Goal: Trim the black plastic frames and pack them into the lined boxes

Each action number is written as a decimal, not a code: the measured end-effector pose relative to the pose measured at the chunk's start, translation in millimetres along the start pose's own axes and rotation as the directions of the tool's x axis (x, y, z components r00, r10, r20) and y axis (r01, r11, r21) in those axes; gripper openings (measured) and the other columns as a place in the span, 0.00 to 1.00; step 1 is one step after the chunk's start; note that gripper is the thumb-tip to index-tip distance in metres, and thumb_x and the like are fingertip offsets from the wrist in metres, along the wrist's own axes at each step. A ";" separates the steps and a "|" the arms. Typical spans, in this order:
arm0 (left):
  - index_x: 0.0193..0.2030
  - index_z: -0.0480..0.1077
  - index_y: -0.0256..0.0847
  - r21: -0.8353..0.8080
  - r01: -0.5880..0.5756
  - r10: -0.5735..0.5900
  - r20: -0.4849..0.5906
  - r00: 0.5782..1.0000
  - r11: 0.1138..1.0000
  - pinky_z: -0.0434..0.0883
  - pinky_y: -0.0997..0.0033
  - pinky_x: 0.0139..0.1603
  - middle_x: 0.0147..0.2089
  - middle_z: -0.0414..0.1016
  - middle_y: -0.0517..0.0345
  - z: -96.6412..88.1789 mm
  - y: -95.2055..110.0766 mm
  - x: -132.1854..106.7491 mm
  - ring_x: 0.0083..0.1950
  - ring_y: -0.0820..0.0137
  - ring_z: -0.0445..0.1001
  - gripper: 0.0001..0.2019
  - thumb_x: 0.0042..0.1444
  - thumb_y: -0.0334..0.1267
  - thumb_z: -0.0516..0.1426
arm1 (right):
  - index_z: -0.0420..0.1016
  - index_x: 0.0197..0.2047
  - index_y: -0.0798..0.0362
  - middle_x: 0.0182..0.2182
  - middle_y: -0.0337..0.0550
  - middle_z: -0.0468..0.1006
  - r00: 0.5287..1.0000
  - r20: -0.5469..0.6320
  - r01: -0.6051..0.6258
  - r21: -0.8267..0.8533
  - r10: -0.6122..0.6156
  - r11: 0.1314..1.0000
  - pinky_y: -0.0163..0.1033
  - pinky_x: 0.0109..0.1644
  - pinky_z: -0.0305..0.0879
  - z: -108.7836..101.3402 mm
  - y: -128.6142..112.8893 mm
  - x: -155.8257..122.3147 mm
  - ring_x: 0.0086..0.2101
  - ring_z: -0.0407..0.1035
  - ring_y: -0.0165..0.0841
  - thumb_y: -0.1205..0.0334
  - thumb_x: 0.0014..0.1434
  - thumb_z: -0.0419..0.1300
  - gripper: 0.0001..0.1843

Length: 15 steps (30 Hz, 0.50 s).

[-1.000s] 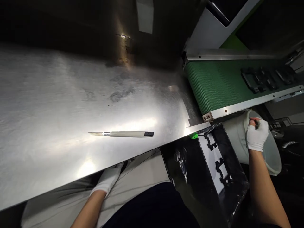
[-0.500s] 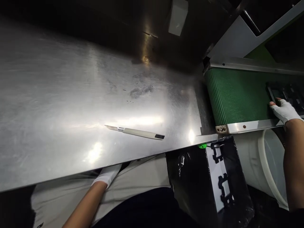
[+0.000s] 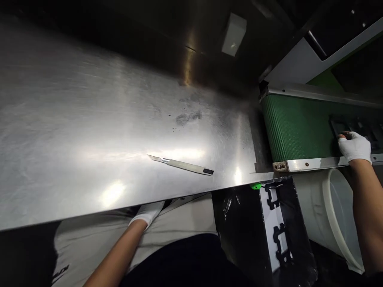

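On the green conveyor belt [image 3: 302, 127] at the right, my right hand [image 3: 355, 148], in a white glove with bare fingertips, has its fingers curled on the near edge of a black plastic frame [image 3: 341, 125]. The frame's far end runs out into shadow. My left hand [image 3: 151, 211], also in a white glove, rests on my lap by the table's front edge, its fingers hidden beneath the tabletop. On the metal table [image 3: 74, 119] lies a craft knife [image 3: 188, 166] with a pale handle and its blade pointing left; neither hand touches it.
Below the belt stands a white bucket [image 3: 330, 207]. Beside it, a black-wrapped box [image 3: 302, 239] bears a white strip with dark cut-out shapes [image 3: 281, 243] and a green object [image 3: 256, 186]. A white block [image 3: 235, 35] is in the dark area behind the table.
My right hand has moved slightly left and closed its fingers on the black frame, which sits a little nearer the belt's left end. The view has shifted slightly.
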<state>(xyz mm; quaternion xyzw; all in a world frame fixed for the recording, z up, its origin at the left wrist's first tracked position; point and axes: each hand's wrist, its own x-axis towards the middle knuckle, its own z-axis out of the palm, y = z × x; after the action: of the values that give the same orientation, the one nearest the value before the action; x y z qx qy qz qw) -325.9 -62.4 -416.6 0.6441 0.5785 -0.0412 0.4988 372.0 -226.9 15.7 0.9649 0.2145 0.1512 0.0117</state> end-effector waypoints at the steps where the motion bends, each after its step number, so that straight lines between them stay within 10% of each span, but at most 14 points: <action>1: 0.62 0.78 0.39 -0.027 -0.005 0.005 0.009 1.000 1.000 0.61 0.59 0.78 0.69 0.78 0.41 -1.4 2.8 -0.8 0.76 0.51 0.67 0.26 0.64 0.52 0.55 | 0.82 0.60 0.68 0.50 0.74 0.83 1.000 0.001 0.024 0.026 -0.024 0.999 0.50 0.50 0.63 -2.8 -10.9 -11.4 0.47 0.75 0.46 0.60 0.69 0.60 0.24; 8: 0.52 0.83 0.40 -0.179 0.010 -0.004 0.034 0.999 0.984 0.69 0.54 0.72 0.64 0.82 0.41 -18.2 11.9 -10.8 0.69 0.44 0.75 0.23 0.62 0.52 0.57 | 0.81 0.63 0.47 0.52 0.47 0.85 0.855 0.050 0.471 0.339 -0.515 0.814 0.39 0.54 0.71 -22.4 -60.8 -113.4 0.46 0.78 0.39 0.45 0.71 0.58 0.25; 15: 0.39 0.81 0.41 -0.372 0.005 0.011 0.039 0.999 0.928 0.77 0.61 0.55 0.46 0.89 0.49 -17.6 11.8 -21.5 0.50 0.55 0.85 0.19 0.65 0.48 0.52 | 0.80 0.63 0.62 0.49 0.77 0.82 0.978 0.031 0.208 -0.117 -0.205 0.971 0.59 0.43 0.72 -15.3 -21.7 -68.8 0.43 0.80 0.62 0.43 0.66 0.52 0.36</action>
<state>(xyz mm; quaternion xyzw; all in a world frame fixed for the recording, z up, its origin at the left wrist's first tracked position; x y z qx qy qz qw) -332.9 -63.5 -387.2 0.5380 0.5646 0.0567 0.6234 299.3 -236.6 8.7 0.9362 0.3041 0.1529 0.0870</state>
